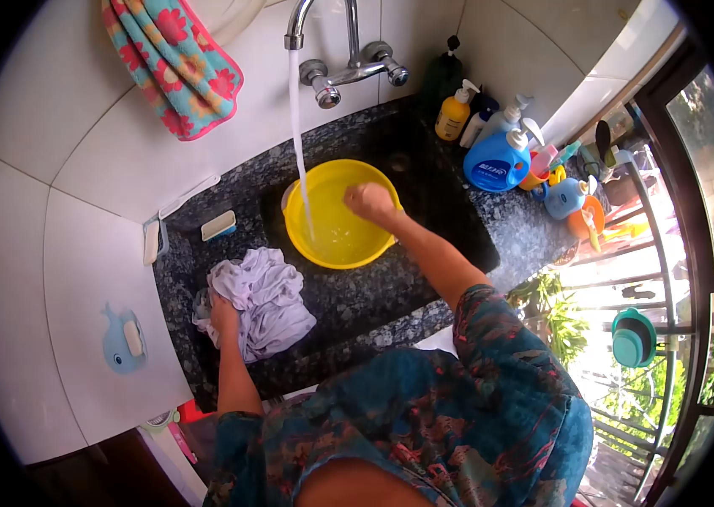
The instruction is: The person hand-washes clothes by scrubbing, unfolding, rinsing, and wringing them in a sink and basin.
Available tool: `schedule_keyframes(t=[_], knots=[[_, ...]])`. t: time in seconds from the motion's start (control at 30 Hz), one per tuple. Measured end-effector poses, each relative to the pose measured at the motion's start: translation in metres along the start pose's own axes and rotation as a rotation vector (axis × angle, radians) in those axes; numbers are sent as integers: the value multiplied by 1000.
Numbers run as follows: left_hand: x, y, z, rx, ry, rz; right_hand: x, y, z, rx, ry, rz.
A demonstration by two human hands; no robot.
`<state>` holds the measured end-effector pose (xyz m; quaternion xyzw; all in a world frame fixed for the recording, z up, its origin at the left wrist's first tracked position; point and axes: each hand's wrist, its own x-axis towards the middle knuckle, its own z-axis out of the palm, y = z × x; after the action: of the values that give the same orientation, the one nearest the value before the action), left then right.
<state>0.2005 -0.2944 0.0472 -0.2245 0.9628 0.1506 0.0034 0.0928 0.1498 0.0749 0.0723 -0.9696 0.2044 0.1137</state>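
Observation:
Water runs from the tap (294, 40) into a yellow basin (340, 253) that stands in the dark stone sink. Over the basin, to the right of the water stream, my right hand (370, 203) is closed; whether it holds anything is hidden. On the stone ledge at the left lies a bunched pale lilac cloth (271, 304). My left hand (224, 314) grips the cloth's left side, its fingers partly hidden in the folds.
A soap bar in a dish (218, 226) sits behind the cloth. Pump bottles, including a blue one (496, 160) and a yellow one (452, 116), line the right ledge. A flowered towel (173, 68) hangs at the upper left. A barred window (661, 253) is at the right.

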Motion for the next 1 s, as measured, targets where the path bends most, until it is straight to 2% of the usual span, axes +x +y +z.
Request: schedule_keyframes(t=[0.03,0.1,0.2,0.27,0.3,0.33,0.43,0.5,0.53,0.63,0.67,0.77,1.0], knots=[[-2,-4,3,7,14,-4,27,-2,-39,207,249,108],[-10,4,-6,-56,66,44,72,7,-103,267,691,110],[0,-11,6,-34,57,57,116,38,-157,-186,1002,30],[7,-22,19,24,53,4,153,64,-188,-420,636,272],[5,-20,17,9,52,15,165,66,-188,-378,382,375],[4,-16,14,-9,57,34,171,68,-187,-314,273,428],[9,-28,28,-4,111,102,178,86,-177,-461,270,395],[14,-30,29,26,129,148,184,78,-189,-397,181,442],[6,-31,25,43,134,170,186,81,-178,-387,219,409],[-3,-4,4,59,70,12,201,84,-155,-324,285,388],[-3,-10,10,2,148,94,204,90,-153,-304,295,400],[-4,-5,5,43,68,36,195,82,-165,-277,250,412],[-7,3,-1,70,57,-11,193,85,-175,-231,275,341]])
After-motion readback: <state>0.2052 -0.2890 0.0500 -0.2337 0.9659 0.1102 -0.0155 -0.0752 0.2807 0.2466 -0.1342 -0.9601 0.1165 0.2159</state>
